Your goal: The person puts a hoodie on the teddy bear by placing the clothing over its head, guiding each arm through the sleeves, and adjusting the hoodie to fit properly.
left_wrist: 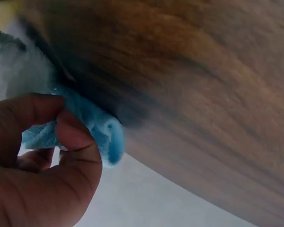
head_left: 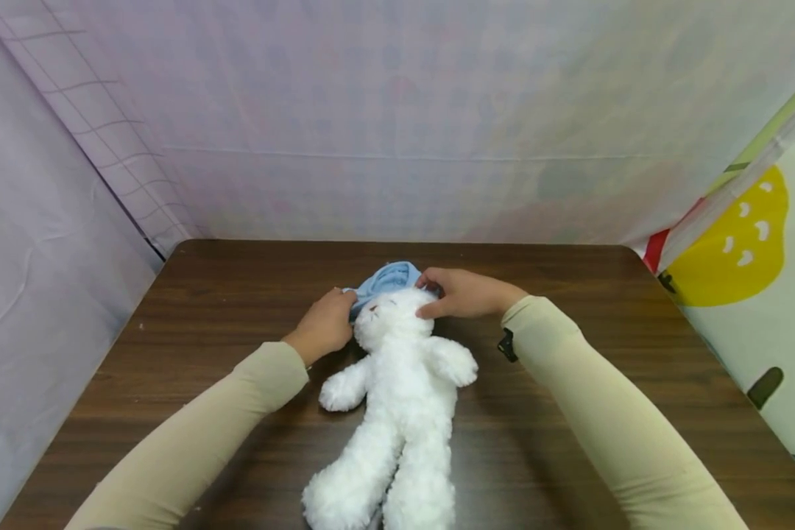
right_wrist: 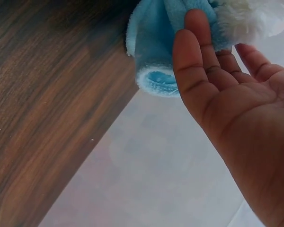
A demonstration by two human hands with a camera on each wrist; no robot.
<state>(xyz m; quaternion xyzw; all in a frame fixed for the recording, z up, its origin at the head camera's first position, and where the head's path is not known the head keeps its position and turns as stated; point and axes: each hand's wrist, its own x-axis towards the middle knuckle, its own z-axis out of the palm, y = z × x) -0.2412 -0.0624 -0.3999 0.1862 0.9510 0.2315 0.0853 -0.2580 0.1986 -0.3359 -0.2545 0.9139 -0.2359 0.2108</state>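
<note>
A white plush toy point(head_left: 404, 383) lies face up on the brown wooden table, with its head toward the far edge and its legs toward me. Bunched behind its head is a soft blue cloth garment point(head_left: 392, 277), with a tube-like end point(right_wrist: 158, 81) visible in the right wrist view. My left hand point(head_left: 324, 322) pinches the garment's left edge between thumb and fingertips. At the other side of the head, my right hand point(head_left: 467, 292) has its thumb against the white fur. Its loosely extended fingers touch the blue cloth.
The wooden table point(head_left: 238, 294) has a far edge just beyond the garment. A pale patterned curtain point(head_left: 397, 147) hangs behind it, and a white sheet point(head_left: 33, 221) hangs at left. On the right is a panel with a yellow shape point(head_left: 735, 243).
</note>
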